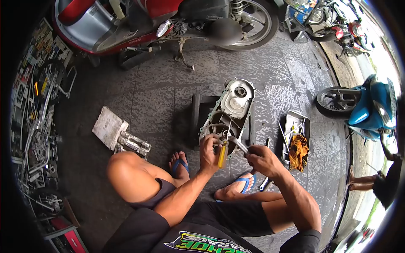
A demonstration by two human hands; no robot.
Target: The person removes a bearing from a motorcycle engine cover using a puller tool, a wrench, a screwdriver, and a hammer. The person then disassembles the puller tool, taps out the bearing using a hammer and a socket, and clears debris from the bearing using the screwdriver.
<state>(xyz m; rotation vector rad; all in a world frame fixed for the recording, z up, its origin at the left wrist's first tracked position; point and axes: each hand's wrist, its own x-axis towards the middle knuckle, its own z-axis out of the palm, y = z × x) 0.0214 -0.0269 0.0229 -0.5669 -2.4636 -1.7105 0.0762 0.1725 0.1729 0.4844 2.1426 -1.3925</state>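
A metal engine casing (238, 98) rests on a dark stand (196, 120) in front of me. My left hand (210, 152) is closed at the casing's lower end, its fingers around a yellow-handled screwdriver (222, 156) whose shaft points up into the casing. My right hand (262, 159) grips a metal tool (239, 144) that slants toward the top of the screwdriver handle; its far end is too small to make out clearly. The lower part of the casing is partly hidden behind my hands.
A metal tray (291, 122) with tools and an orange rag (298, 152) lies right. A wrench (264, 184) is near my foot. Left are dirty metal parts (110, 127). A red scooter (126, 42) stands ahead, a blue one (365, 107) right, near another person's legs (362, 182).
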